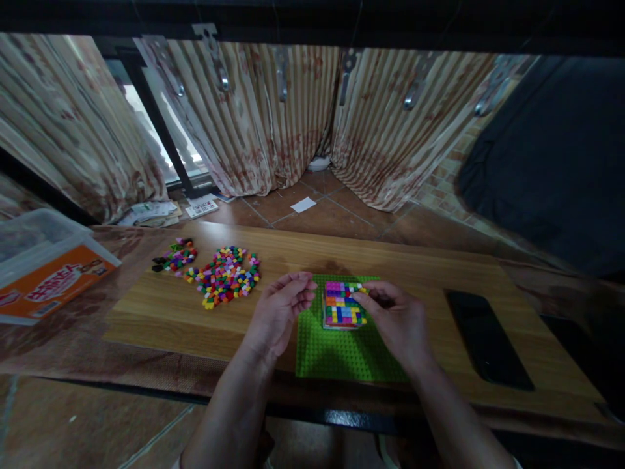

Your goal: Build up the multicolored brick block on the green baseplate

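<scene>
A square block of multicoloured toy building bricks (344, 309) stands on a green studded baseplate (332, 355), toward the plate's far side. My right hand (400, 319) is closed at the block's upper right corner, thumb and index finger pinching the bricks there. Whether the pinched brick is loose or part of the block, I cannot tell. Left of the block, my left hand (283, 303) hovers over the baseplate's left edge, palm turned up and fingers curled to the thumb. Anything held in those fingertips is too small to make out.
Loose bricks lie in a large pile (227, 277) and a smaller pile (178, 255) on the wooden board (161, 319). A black phone (488, 339) rests at the right. A clear plastic box (53, 267) with an orange label stands far left. Curtains (293, 117) hang behind.
</scene>
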`<state>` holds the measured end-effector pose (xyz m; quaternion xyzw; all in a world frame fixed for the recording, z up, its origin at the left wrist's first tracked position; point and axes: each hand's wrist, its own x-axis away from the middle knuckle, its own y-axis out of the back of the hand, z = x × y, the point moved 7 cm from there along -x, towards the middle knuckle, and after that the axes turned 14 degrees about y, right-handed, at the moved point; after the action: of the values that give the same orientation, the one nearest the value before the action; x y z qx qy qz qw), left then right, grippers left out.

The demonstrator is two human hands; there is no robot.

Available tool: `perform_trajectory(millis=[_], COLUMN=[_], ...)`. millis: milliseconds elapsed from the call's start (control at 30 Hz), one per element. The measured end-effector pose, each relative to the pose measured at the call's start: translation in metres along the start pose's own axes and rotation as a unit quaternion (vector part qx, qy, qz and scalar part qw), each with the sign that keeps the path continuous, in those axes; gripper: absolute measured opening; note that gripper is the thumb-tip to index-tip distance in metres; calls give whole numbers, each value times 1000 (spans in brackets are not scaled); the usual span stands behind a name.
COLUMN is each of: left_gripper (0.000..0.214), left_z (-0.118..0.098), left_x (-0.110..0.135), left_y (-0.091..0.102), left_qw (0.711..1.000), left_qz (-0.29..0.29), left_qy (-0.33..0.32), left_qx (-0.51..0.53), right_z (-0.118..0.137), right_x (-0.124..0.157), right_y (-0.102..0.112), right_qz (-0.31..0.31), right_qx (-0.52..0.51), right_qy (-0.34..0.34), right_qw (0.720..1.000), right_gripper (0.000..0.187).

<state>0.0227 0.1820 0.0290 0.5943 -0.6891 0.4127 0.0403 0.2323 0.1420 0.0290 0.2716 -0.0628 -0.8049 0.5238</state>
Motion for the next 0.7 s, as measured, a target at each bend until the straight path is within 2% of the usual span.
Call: perform_trajectory(millis=[367, 700], left_gripper=[25, 21], left_z=[0, 0], left_x=[1, 2], left_y=[0, -2], left_qw=[1000, 1000], left_qz=[-1, 0], left_qy=[-2, 1], left_qx=[-2, 4], right_z=[11, 2], right_x=[1, -1], right_y=[2, 2], right_qz=[17, -23], right_qx=[-9, -69], right_qy=[41, -23], right_qw=[999, 997], right_gripper=[32, 25])
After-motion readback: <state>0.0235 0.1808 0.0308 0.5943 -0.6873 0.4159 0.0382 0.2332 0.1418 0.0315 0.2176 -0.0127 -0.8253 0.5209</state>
